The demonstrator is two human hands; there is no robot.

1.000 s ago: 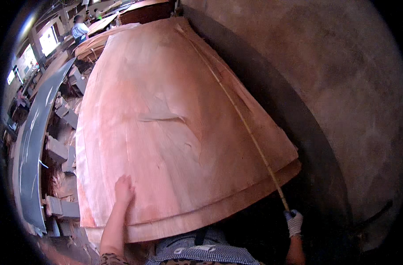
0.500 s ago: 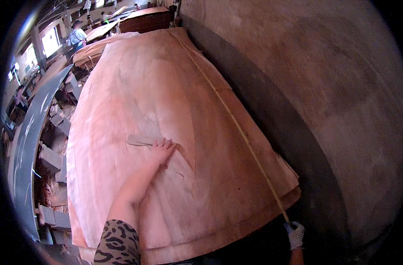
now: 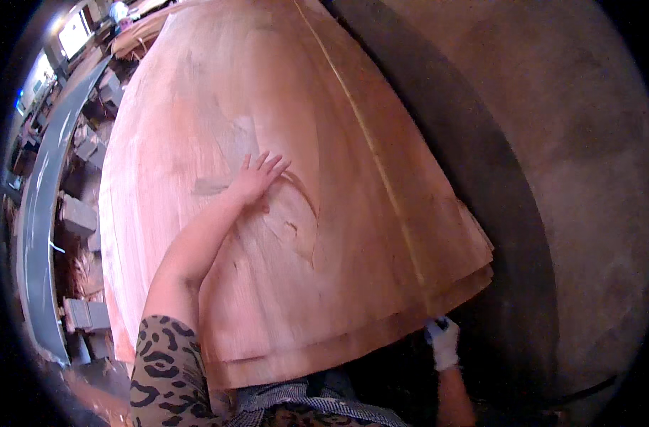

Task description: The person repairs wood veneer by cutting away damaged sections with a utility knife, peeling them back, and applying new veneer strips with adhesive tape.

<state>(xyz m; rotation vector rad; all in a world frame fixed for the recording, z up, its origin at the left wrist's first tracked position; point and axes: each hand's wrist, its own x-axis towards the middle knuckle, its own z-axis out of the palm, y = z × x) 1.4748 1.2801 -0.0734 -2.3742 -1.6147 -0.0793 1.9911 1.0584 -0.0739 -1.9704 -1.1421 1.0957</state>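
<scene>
A large, thin wood veneer sheet (image 3: 267, 306) lies on top of a stack, its surface pinkish brown. My left hand (image 3: 259, 179), bare, rests palm down near the middle of the sheet with fingers spread. Beside its wrist is a small greyish strip (image 3: 209, 186), partly hidden. Just right of that hand a split (image 3: 314, 249) with a lifted edge runs toward me, and a small torn hole shows near it. A long thin yellowish rod (image 3: 381, 160) lies lengthwise over the sheet's right side. At its near end my right hand (image 3: 444, 343), in a pale glove, is closed round it.
A plastered wall (image 3: 495, 71) with a dark lower band rises along the right. To the left a long dark board (image 3: 43, 249) runs beside several grey blocks (image 3: 86, 313) and scraps. More veneer (image 3: 139, 39) is stacked at the far left.
The view has tipped down toward my body. My left hand has spread its fingers wider, and less of the strip shows. My right hand has moved left with the rod's near end.
</scene>
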